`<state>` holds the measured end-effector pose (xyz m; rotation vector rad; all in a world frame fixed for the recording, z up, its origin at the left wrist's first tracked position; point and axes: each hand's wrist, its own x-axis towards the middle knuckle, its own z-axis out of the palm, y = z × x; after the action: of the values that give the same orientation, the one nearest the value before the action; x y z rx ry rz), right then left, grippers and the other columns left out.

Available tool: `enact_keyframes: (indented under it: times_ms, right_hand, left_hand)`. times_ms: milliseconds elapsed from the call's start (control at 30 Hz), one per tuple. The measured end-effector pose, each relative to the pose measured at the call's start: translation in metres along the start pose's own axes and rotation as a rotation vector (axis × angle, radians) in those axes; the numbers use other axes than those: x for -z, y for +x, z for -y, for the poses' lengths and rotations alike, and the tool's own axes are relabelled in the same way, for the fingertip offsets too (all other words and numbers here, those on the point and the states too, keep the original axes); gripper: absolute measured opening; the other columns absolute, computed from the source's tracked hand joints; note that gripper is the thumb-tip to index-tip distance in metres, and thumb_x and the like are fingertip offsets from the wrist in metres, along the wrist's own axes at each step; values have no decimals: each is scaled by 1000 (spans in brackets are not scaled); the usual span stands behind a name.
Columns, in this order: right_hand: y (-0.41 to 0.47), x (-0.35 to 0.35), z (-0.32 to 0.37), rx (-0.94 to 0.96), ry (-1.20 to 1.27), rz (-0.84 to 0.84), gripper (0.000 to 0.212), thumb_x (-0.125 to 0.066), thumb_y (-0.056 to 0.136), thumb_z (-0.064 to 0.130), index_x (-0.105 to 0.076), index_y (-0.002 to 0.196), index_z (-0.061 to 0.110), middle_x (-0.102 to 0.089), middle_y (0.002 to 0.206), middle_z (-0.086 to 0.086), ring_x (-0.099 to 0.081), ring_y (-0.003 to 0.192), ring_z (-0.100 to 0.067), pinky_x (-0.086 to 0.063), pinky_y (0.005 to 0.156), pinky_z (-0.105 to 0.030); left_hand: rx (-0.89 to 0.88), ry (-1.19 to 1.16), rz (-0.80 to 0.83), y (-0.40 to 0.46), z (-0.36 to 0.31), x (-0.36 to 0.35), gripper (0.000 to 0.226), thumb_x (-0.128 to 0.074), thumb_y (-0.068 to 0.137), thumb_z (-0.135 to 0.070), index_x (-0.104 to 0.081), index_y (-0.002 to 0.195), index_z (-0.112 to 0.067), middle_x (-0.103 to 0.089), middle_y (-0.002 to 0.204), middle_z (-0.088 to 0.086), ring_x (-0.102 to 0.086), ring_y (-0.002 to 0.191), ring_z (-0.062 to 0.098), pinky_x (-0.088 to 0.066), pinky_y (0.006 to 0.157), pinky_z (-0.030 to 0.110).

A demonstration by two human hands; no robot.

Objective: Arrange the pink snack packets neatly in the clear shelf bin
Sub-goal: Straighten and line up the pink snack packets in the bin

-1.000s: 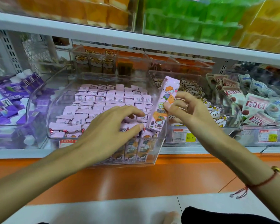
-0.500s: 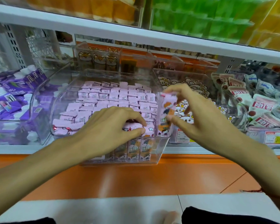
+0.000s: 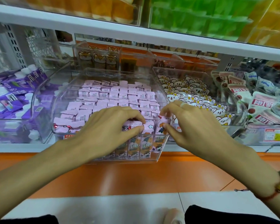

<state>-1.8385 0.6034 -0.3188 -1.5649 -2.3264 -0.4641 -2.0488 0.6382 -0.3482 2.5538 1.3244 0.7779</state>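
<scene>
A clear shelf bin (image 3: 103,73) sits in the middle of the shelf, filled with rows of upright pink snack packets (image 3: 120,96). My right hand (image 3: 196,125) pinches one pink packet (image 3: 162,125) between thumb and fingers, standing in the bin's front right corner. My left hand (image 3: 110,126) lies over the front row beside it, with thumb and curled fingers gripping the tops of the packets there. Several front packets are hidden under my left hand.
A bin of purple cartons (image 3: 14,97) stands to the left. To the right are a bin of white flower-print packets (image 3: 189,92) and another of red-and-white packets (image 3: 259,102). An upper shelf edge (image 3: 136,31) overhangs. An orange ledge (image 3: 136,175) runs below the bins.
My right hand has lowered the raised pink packet down into the front right corner of the bin. My left hand stayed on the front row, its fingers curling tighter.
</scene>
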Motion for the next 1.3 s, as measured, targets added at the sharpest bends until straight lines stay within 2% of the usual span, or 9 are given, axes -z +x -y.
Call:
enact_keyframes:
  times_ms: [133,367,667,800,933,1033,1100,1200,1300]
  right_hand:
    - [2,-1,1,23,-20,51,36,-48,91,49,-49,123,33,-49,124,10,-61,93,-25,-28,60,-30]
    - [4,-3,-8,-35,275,-83,20,-62,87,36,-61,102,24,-55,95,9,-44,68,-9,-38,62,-31]
    - [-9,-11,-2,-1,147,-178,13,-70,84,29,-66,94,22,-56,77,12,-59,59,-19,-31,52,-25]
    - [-10,-10,0,25,167,-132,12,-69,85,31,-66,94,23,-64,91,9,-56,58,-12,-40,50,-26]
    - [-8,-12,-12,-93,656,-29,23,-74,81,16,-71,101,26,-59,94,12,-52,72,-1,-38,63,-11]
    - [-8,-13,-24,-293,873,-74,37,-80,72,12,-63,101,28,-59,102,6,-57,70,-11,-46,57,-19]
    - [-9,-17,-27,-386,906,20,52,-83,67,21,-53,109,26,-54,110,8,-61,72,-11,-50,60,-23]
    - [-12,-27,-24,-377,941,192,58,-80,71,25,-46,118,26,-53,113,8,-65,74,-7,-51,71,-27]
    - [-13,-31,-22,-362,953,186,59,-80,72,25,-45,119,26,-53,110,12,-66,70,-5,-50,72,-28]
  left_hand:
    - [-9,60,-35,2,-5,-9,44,-43,80,-71,-57,113,-45,-59,105,-22,-51,97,3,-44,72,28]
    - [-16,53,-14,4,-2,-6,31,-44,88,-59,-55,110,-41,-52,102,-19,-45,93,4,-33,64,24]
    - [-52,92,-25,4,-3,-4,35,-36,88,-59,-54,110,-38,-51,105,-19,-47,94,5,-32,66,26]
    - [-45,62,-106,11,-7,-4,30,-44,88,-55,-59,106,-36,-53,101,-19,-41,89,1,-32,62,20]
    - [-70,-22,-53,20,-19,-6,36,-48,77,-46,-57,112,-42,-55,101,-23,-41,90,-2,-39,67,24]
    - [-40,-72,48,27,-24,-11,32,-59,80,-55,-51,108,-42,-56,97,-22,-50,88,1,-43,68,20]
    - [-39,-82,100,34,-22,-12,33,-60,81,-55,-45,105,-39,-56,98,-21,-49,88,0,-43,71,23]
    - [-98,-22,157,43,-21,-8,39,-59,79,-58,-44,104,-33,-50,92,-21,-46,87,4,-44,73,28]
    - [-127,-22,188,44,-21,-5,43,-57,76,-62,-42,104,-33,-48,86,-27,-48,85,4,-47,74,33]
